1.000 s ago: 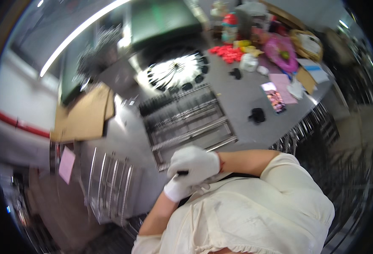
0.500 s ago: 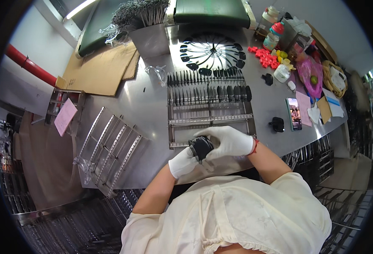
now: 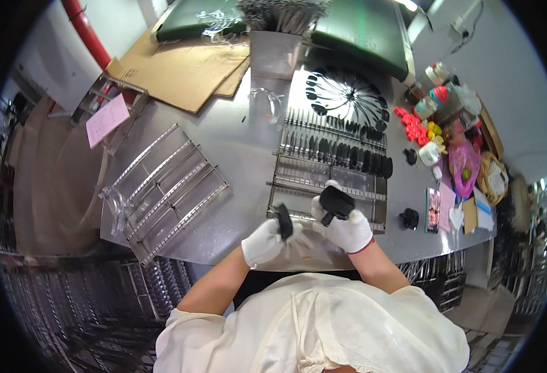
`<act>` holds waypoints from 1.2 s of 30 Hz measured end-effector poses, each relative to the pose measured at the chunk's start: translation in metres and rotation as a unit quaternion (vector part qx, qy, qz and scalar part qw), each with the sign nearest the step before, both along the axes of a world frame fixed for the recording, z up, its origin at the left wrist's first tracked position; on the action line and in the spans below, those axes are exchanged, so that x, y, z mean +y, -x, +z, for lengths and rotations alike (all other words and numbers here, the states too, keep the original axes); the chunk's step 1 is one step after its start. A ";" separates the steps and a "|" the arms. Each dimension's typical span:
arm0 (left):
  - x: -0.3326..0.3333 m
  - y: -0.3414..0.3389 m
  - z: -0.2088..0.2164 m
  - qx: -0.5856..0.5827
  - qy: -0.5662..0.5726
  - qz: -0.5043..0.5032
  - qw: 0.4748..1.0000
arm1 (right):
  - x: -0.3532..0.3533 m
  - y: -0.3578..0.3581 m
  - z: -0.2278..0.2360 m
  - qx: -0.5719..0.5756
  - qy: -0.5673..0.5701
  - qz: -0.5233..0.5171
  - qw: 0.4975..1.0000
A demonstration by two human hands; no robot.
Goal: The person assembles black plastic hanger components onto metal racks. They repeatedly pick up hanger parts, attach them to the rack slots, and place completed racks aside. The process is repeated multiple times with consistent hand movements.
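My right hand (image 3: pixel 351 235), in a white glove, grips a flat black piece (image 3: pixel 337 202) with a broad rounded head and a short stem. It is held above the front part of a metal slotted rack (image 3: pixel 360 193). My left hand (image 3: pixel 262 244), gloved too, is closed round a dark bundle of black pieces (image 3: pixel 283 222), seen edge-on; how many is hidden. That hand is left of the rack's near corner. Black pieces (image 3: pixel 341 154) stand in two rows in the rack's far half, while the slots nearer me hold none.
Behind the rack, black pieces with thin stems (image 3: pixel 351 96) lie in a ring. An unfilled rack (image 3: pixel 180 180) lies left, with cardboard (image 3: pixel 174 68) beyond. A metal bin (image 3: pixel 276 56) holds many thin stems. Rightward are a phone (image 3: pixel 433 211), a black object (image 3: pixel 409 218) and a pink bag (image 3: pixel 464 165).
My hands, together round the black bundle before, are now apart. The right has moved away with one flat piece, and the left keeps the rest. The whole view has shifted and turned.
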State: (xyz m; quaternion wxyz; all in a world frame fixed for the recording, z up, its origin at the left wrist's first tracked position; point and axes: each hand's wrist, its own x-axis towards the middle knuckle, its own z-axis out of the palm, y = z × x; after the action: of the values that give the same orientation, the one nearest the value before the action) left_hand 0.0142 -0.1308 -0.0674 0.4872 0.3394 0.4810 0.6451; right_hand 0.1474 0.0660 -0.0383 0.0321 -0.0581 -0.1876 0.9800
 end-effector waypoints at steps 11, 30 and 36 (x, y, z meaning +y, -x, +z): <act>0.001 0.009 -0.038 -0.087 -0.017 0.352 0.932 | 0.007 0.100 -0.017 -0.046 -0.556 -0.089 0.825; -0.006 0.010 -0.030 -0.041 0.030 0.385 0.922 | 0.033 0.042 0.019 -0.066 -0.895 -0.133 0.422; -0.015 0.017 -0.011 0.025 0.052 0.387 0.920 | 0.067 0.005 0.016 -0.053 -0.919 -0.127 0.369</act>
State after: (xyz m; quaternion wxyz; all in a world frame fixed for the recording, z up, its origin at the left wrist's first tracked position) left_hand -0.0028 -0.1456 -0.0781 0.2048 0.1169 0.6195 0.7488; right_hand 0.1427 0.1330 -0.0224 0.1793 -0.0675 -0.9644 0.1823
